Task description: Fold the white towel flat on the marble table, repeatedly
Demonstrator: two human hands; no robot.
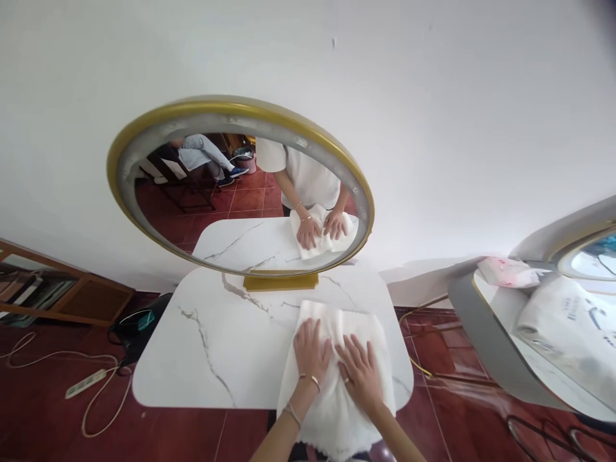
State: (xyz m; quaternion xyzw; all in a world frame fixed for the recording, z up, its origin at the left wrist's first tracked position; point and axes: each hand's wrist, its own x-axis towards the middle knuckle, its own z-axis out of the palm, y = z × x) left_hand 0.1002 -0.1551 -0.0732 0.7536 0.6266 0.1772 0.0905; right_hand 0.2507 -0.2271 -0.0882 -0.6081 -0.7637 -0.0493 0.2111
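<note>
A white towel-like cloth (pixel 337 410) lies on the right part of a white marbled table (pixel 231 346), its near end hanging over the front edge. My left hand (pixel 312 353) rests flat on the cloth, fingers stretched forward, with two bracelets at the wrist. Beside it, my right hand (pixel 360 372) presses on the same cloth with its fingers apart and a ring on one finger. A small fold rises in the fabric between the hands. At the table's back stands an oval gold-framed mirror (pixel 240 192), which reflects both hands and the cloth.
To the right, a second table (pixel 510 321) bears a pink-and-white packet (pixel 509 272) and a printed white bag (pixel 572 327). On the left floor lie a power strip (pixel 85 384), cables and a black bag (pixel 147 327), near a wooden shelf (pixel 67 289). A seated person appears in the mirror.
</note>
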